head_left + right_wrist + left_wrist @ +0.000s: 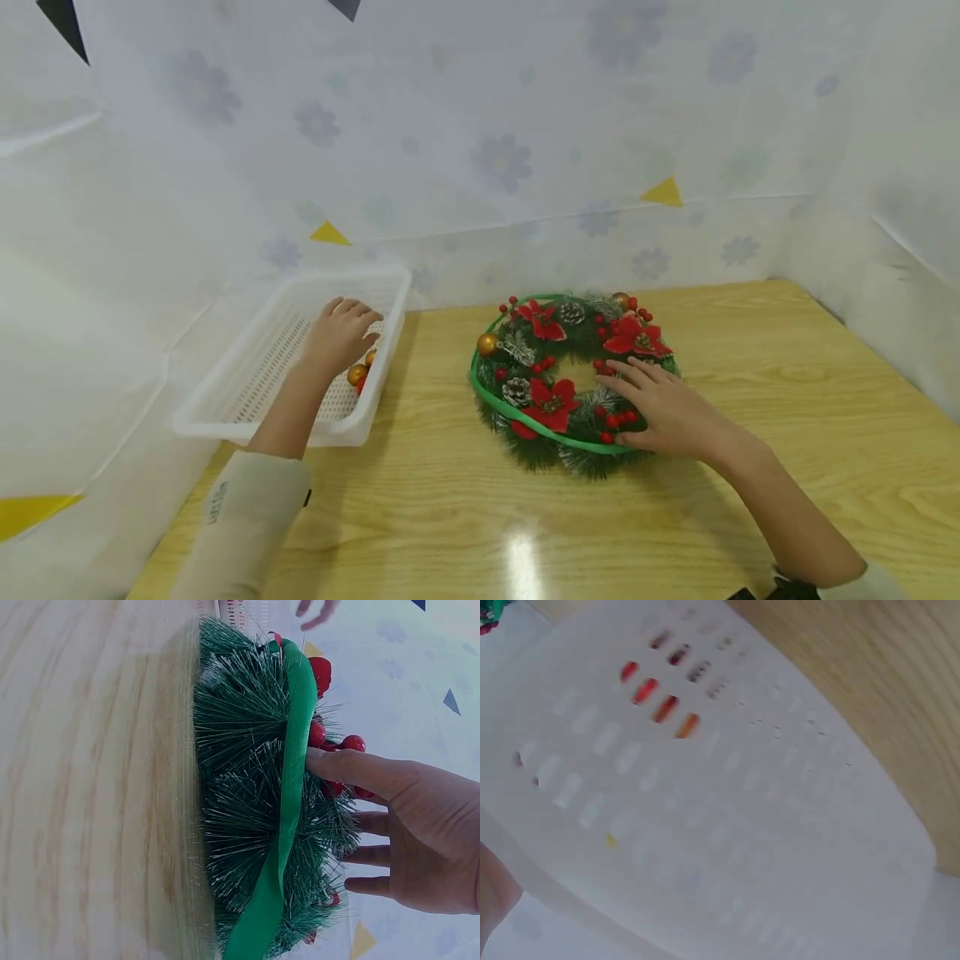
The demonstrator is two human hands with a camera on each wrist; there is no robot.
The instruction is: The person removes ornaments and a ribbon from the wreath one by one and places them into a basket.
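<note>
Wooden table point(787, 433), pale grain, glossy, walled at the back and both sides by white sheeting point(480, 125) printed with faint flowers and small yellow and dark triangles.

Wreath point(573, 379): lies flat near the middle of the table, toward the back. Green needles, red fabric flowers, red berries, pine cones, gold balls; a green ribbon point(517, 412) runs round its outer edge.

Right hand point(663, 408): rests on the near right part of the wreath, fingers straight and spread, nothing gripped. In the right wrist view the thumb tip point(319, 759) touches the ribbon beside the berries, and the other fingers lie spread over the needles.

White plastic basket point(247, 421): slotted floor and walls, stands at the left edge of the table, well apart from the wreath.

Left hand point(341, 333): inside the basket at its far right corner, fingers bent downward. Cannot tell whether they hold anything.

Gold ball point(357, 375) and a small red piece point(362, 385): on the basket floor just below that hand, close to the right wall. Contact with the fingers not discernible.

Left wrist view: blurred; only the slotted basket, red and orange smears behind it and a strip of table are legible.

Light sleeve point(247, 517) covers the left forearm.
</note>
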